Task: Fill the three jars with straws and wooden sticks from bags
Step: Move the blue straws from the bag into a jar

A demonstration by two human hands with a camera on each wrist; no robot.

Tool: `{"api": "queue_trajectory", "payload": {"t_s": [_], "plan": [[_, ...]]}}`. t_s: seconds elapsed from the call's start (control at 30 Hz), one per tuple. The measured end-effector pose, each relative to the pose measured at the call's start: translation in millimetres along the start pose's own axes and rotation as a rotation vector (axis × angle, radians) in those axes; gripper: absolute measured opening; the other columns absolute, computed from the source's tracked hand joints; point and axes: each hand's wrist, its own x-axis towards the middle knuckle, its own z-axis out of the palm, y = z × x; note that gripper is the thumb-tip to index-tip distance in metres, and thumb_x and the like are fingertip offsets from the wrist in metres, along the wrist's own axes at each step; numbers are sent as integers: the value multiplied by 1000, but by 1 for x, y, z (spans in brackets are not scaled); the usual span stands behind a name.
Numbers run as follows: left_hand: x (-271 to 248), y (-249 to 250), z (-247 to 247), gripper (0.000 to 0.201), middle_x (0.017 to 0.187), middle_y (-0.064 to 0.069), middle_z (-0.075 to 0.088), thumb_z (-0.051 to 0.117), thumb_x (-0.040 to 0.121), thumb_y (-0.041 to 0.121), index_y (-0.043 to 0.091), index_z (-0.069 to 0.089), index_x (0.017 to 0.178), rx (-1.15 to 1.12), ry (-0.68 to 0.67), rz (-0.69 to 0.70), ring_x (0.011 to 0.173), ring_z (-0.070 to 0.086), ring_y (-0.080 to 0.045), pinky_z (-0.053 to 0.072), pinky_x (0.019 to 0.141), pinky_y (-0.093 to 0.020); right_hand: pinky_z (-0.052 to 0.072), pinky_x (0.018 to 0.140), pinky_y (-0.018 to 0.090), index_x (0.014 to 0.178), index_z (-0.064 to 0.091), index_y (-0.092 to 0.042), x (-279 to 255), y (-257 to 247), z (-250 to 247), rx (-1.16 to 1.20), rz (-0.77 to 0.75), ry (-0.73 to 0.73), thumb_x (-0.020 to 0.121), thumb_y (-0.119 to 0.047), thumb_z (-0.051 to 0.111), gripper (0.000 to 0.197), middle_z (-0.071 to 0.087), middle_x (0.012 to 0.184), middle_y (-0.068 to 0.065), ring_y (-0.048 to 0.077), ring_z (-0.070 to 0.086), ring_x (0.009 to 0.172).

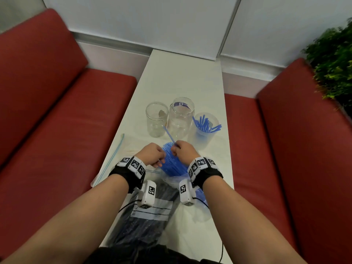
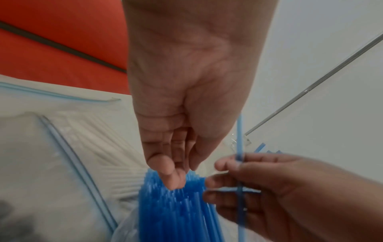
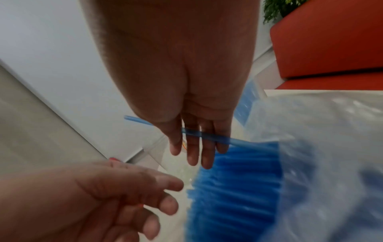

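At the near edge of the table lies a dark bag, flat and untouched, probably waiting for its turn. Just beyond it stands the open bag of blue straws, with its mouth turned toward the jars, so that straws can be drawn out in the direction where they must go.

Both hands work at this mouth. The left hand hovers over the straw tips with its fingers bent loosely together; the head view seems to show a thin straw at its fingertips, but whether it really pinches something, I cannot tell. The right hand clearly pinches one single straw between thumb and fingers, and this straw points up and away toward the jars.

To the left lies a clear zip bag with pale sticks inside, I think the wooden ones.

Farther away, three jars stand in a row, close together. The left jar and the middle jar hold no straws. The right jar has already a loose bunch of blue straws, so the held straw belongs probably there.
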Motion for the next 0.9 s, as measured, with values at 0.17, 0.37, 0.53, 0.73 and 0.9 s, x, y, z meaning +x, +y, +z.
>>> {"api": "queue_trajectory", "payload": {"t_s": [0.17,0.37,0.53,0.73,0.9], "plan": [[-2,-8,2,15,75,-12,64,54,97,6,-3,63,104,4,10,-33,54,59,-18,46,41,-19,48,96,41,124,56,-8,-10,19,22,-287,68,-81,92,-14,65,34,61,124,17,34,59,113],[-3,-9,-6,16,74,-11,67,55,96,8,-4,65,102,-30,51,-32,47,60,-13,46,42,-20,51,94,37,121,60,-6,-9,32,33,-507,102,-67,92,-6,66,29,64,123,16,33,62,113],[-3,-7,-13,15,75,-13,67,54,95,6,-2,67,99,-92,134,-42,52,59,-19,46,43,-22,49,97,37,115,69,-2,-5,27,17,-315,101,26,94,-2,60,23,70,119,18,33,63,114],[-6,7,-10,20,80,-16,67,51,96,6,-5,65,105,-192,139,-12,55,59,-20,45,46,-23,52,75,35,108,56,-4,-11,6,-6,69,-75,132,99,-2,48,12,63,84,9,24,57,75],[-10,21,-2,21,83,-19,67,53,99,8,-7,62,109,-246,7,34,59,61,-22,51,51,-25,48,73,28,105,50,-11,-20,-26,-40,304,-168,167,104,0,42,13,54,80,3,16,51,71]]}}
